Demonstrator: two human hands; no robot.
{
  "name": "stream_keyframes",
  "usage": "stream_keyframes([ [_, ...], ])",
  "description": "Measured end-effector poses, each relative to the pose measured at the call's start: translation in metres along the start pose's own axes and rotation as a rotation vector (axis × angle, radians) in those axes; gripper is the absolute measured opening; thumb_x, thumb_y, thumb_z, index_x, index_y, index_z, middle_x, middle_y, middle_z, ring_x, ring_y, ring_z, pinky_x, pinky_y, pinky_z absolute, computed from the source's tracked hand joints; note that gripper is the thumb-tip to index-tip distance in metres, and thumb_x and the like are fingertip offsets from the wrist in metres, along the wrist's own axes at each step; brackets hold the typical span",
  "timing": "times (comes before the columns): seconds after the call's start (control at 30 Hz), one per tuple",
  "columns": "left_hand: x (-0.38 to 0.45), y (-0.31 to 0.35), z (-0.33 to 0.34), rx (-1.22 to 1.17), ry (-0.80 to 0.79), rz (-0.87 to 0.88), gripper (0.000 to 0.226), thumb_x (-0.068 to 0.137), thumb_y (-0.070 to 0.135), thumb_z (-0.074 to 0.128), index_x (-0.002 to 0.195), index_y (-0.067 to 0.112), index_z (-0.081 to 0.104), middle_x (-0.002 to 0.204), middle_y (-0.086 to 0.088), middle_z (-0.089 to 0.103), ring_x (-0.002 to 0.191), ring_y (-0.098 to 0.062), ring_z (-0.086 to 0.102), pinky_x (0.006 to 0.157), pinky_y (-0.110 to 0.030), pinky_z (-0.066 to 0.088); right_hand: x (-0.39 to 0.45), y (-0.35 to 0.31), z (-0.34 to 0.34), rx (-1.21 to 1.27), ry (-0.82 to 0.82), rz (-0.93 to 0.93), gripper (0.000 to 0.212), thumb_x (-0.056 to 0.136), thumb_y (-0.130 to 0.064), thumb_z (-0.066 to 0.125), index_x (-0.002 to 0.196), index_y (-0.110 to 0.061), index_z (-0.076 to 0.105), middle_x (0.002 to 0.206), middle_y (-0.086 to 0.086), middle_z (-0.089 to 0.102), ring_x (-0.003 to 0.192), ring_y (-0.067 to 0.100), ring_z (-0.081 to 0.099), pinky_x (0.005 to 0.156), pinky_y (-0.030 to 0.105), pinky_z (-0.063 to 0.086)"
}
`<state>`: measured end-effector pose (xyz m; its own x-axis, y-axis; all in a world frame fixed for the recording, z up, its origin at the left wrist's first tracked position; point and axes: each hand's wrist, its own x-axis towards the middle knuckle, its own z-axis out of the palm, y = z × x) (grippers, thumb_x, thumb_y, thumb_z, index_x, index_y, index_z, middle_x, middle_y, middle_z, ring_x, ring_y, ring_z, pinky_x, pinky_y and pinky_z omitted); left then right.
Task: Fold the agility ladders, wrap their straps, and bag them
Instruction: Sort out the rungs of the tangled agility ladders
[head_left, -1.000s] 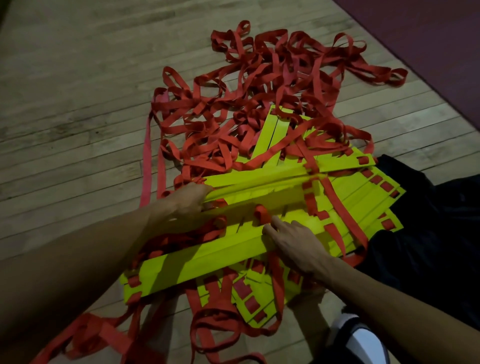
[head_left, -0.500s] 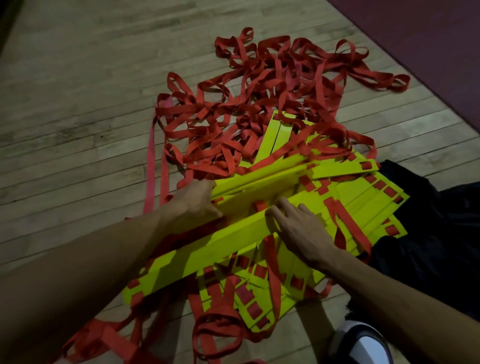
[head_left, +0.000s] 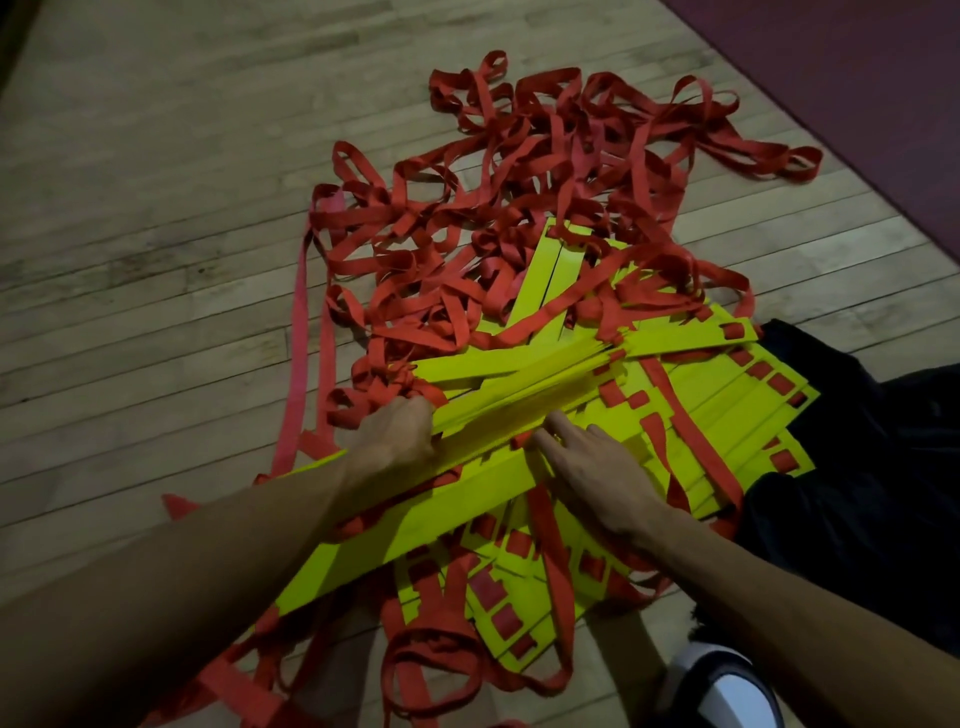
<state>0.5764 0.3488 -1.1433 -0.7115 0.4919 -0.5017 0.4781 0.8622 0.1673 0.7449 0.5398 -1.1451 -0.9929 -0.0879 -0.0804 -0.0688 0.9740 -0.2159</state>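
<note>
Likely stiff, light, slippery rungs (head_left: 519, 395); floppy straps (head_left: 519, 197) at 12 snag. Left hand (head_left: 400, 447) grips rung ends; right hand (head_left: 587, 462) flat, pressing stack. Hold ends.

Left hand (head_left: 397, 447): fingertips hidden among the yellow rungs (head_left: 524, 395), so its grip can't be judged. Red straps (head_left: 519, 171) bury the rungs toward 12 o'clock and run off the frame at 6 and 7 o'clock. Both forearms cut off at the bottom edge. White shoe (head_left: 727, 686) at 5 o'clock is cropped. Dark fabric (head_left: 857, 467) at 3 o'clock too dim to identify.
</note>
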Motion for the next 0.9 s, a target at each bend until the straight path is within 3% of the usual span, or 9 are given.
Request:
stream_keyframes([
  [0.07,0.005,0.002,-0.005,-0.066,-0.056,0.041,0.033,0.083,0.031,0.074,0.111,0.017,0.064,0.099,-0.004,0.068,0.090,-0.027,0.067,0.079,-0.042,0.058,-0.001,0.001,0.001,-0.029,0.015,0.002,0.050,0.089,0.002,0.063,0.134,-0.009,0.045,0.134,0.015,0.043,0.101,0.031,0.060,0.094,0.041,0.046],
  [0.13,0.011,0.001,-0.016,-0.120,-0.130,0.122,0.017,0.089,0.021,0.073,0.103,0.014,0.065,0.100,-0.005,0.068,0.095,-0.024,0.066,0.080,-0.035,0.053,-0.002,0.000,0.000,-0.008,0.066,0.017,0.056,0.071,-0.001,0.082,0.119,-0.010,0.055,0.116,0.013,0.054,0.076,0.025,0.064,0.074,0.036,0.053],
  [0.2,0.018,-0.002,-0.024,-0.122,-0.167,0.185,0.023,0.093,0.014,0.069,0.116,0.009,0.065,0.111,-0.008,0.068,0.105,-0.025,0.064,0.082,-0.031,0.048,-0.004,0.003,0.004,0.000,0.099,0.041,0.059,0.057,-0.003,0.090,0.107,-0.012,0.060,0.106,0.012,0.058,0.060,0.019,0.060,0.058,0.031,0.052],
  [0.3,0.017,-0.003,-0.025,-0.185,-0.129,0.189,0.036,0.097,0.009,0.064,0.132,0.009,0.058,0.124,-0.009,0.066,0.114,-0.026,0.062,0.086,-0.028,0.045,-0.006,0.006,0.004,-0.024,0.110,0.035,0.051,0.063,-0.004,0.090,0.106,-0.011,0.063,0.106,0.012,0.058,0.059,0.018,0.058,0.058,0.031,0.052],
  [0.4,0.016,-0.002,-0.021,-0.235,-0.119,0.174,0.046,0.099,0.033,0.060,0.135,0.005,0.052,0.126,-0.011,0.063,0.113,-0.028,0.061,0.092,-0.036,0.049,-0.005,0.009,0.003,-0.071,0.160,0.057,0.051,0.059,-0.005,0.092,0.102,-0.012,0.065,0.102,0.010,0.058,0.057,0.016,0.055,0.056,0.028,0.048],
  [0.47,0.016,-0.002,-0.022,-0.280,-0.130,0.169,0.077,0.083,0.063,0.066,0.131,0.004,0.052,0.115,-0.009,0.065,0.101,-0.024,0.062,0.084,-0.038,0.052,-0.004,0.009,0.003,-0.086,0.169,0.066,0.055,0.054,-0.007,0.095,0.100,-0.014,0.065,0.102,0.008,0.058,0.058,0.015,0.056,0.054,0.025,0.045],
  [0.53,0.015,0.000,-0.024,-0.251,-0.152,0.159,0.094,0.068,0.070,0.077,0.129,0.004,0.053,0.106,-0.005,0.065,0.097,-0.024,0.063,0.082,-0.038,0.053,-0.003,0.008,0.001,-0.100,0.176,0.069,0.058,0.052,-0.010,0.096,0.101,-0.016,0.066,0.103,0.006,0.059,0.059,0.013,0.056,0.054,0.022,0.041],
  [0.67,0.017,0.002,-0.015,-0.196,-0.181,0.152,0.040,0.081,0.032,0.083,0.085,-0.002,0.061,0.069,-0.006,0.059,0.063,-0.025,0.059,0.054,-0.032,0.043,0.000,0.005,-0.001,-0.091,0.217,0.050,0.060,0.052,-0.011,0.096,0.104,-0.017,0.067,0.107,0.009,0.062,0.066,0.016,0.062,0.057,0.026,0.048],
  [0.9,0.023,0.003,-0.024,-0.244,-0.213,0.140,0.026,0.094,0.024,0.069,0.092,-0.002,0.066,0.072,-0.007,0.058,0.062,-0.018,0.055,0.056,-0.030,0.043,0.003,0.007,0.003,-0.081,0.276,0.049,0.062,0.055,-0.007,0.095,0.106,-0.013,0.062,0.112,0.013,0.056,0.066,0.021,0.061,0.061,0.033,0.052],
])
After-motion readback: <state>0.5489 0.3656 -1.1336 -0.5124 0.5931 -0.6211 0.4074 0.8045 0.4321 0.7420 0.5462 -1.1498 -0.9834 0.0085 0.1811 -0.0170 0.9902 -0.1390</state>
